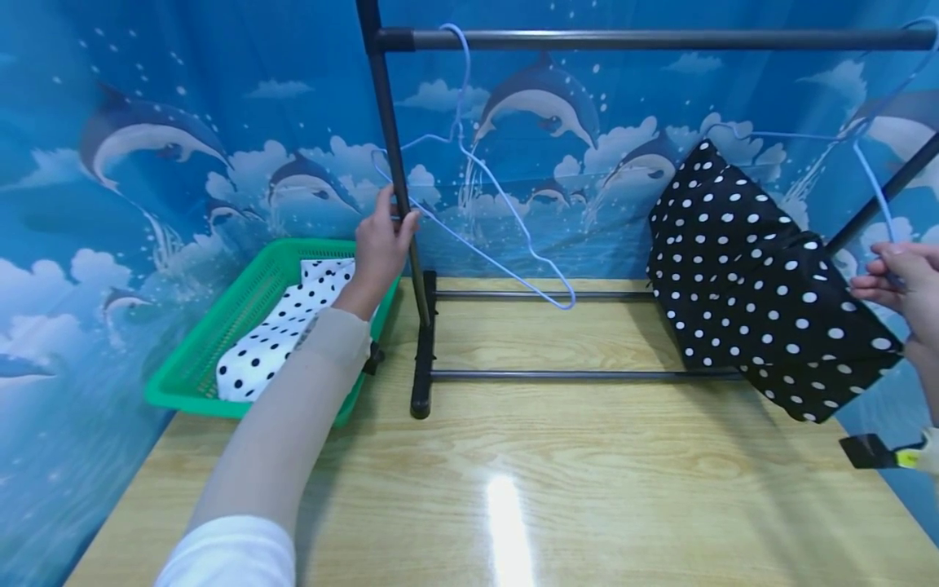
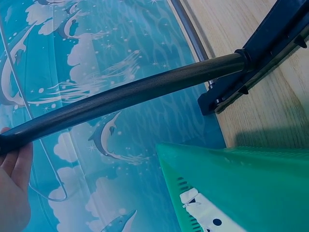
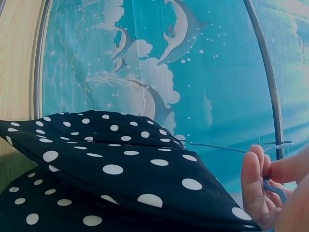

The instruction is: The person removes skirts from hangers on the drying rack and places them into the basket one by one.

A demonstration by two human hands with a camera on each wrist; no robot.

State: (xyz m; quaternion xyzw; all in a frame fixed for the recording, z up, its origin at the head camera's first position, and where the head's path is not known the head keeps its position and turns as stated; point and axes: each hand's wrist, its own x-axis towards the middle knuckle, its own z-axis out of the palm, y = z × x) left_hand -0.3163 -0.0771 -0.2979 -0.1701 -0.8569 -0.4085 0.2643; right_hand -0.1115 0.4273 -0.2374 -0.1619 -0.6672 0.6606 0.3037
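Observation:
My left hand (image 1: 381, 244) grips the left upright post (image 1: 390, 130) of a dark metal clothes rack, the thumb in front and the other fingers partly behind. Just right of that hand, an empty blue hanger (image 1: 513, 204) hangs askew from the top bar. On the far right my right hand (image 1: 910, 281) pinches one arm of a second blue hanger (image 1: 873, 175), hooked on the same bar. A black cloth with white dots (image 1: 748, 285) droops from that hanger; its garment kind is unclear. In the right wrist view the cloth (image 3: 116, 169) spreads beside the right hand (image 3: 265, 188).
A green plastic basket (image 1: 176, 379) stands left of the rack, holding a white cloth with black dots (image 1: 286, 334). The rack's lower bars (image 1: 557, 375) run just above the wooden table (image 1: 587, 481). Behind hangs a blue dolphin-print curtain (image 1: 293, 49).

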